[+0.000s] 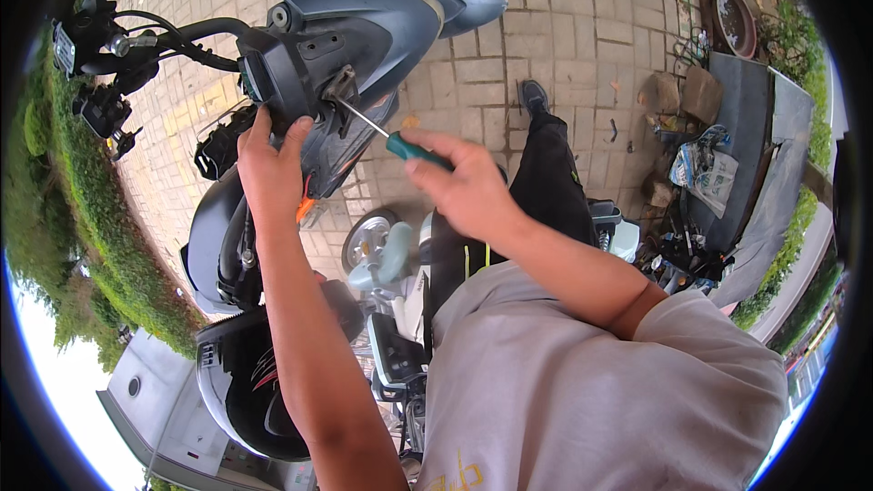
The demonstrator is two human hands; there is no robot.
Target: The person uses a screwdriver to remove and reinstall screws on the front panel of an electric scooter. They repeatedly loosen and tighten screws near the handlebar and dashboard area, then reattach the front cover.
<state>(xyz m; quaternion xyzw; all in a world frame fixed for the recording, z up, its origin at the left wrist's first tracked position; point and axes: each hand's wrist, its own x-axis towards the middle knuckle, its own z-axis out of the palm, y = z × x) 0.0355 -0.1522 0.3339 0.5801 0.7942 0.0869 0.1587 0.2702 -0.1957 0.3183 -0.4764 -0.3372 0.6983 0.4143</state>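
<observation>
A screwdriver (420, 151) with a green handle and a thin metal shaft is in my right hand (471, 180), fingers closed around the handle. Its shaft points up and left, and the tip reaches a metal bracket (342, 87) on the motorcycle's body. My left hand (271, 164) grips the lower edge of a black plastic cover (277, 73) near the handlebar, thumb and forefinger set apart on it. The motorcycle's blue-grey body panel (382, 27) with an orange patch stretches away to the right of the cover. Whether the tip sits in a screw is too small to tell.
Handlebars with cables (118, 45) stick out at far left. Below my left arm are a black seat (215, 241) and a black-and-white rounded shell (250, 386). Bricks (700, 95), a plastic bag (709, 177) and a grey sheet (773, 145) lie at right on the paving (582, 45).
</observation>
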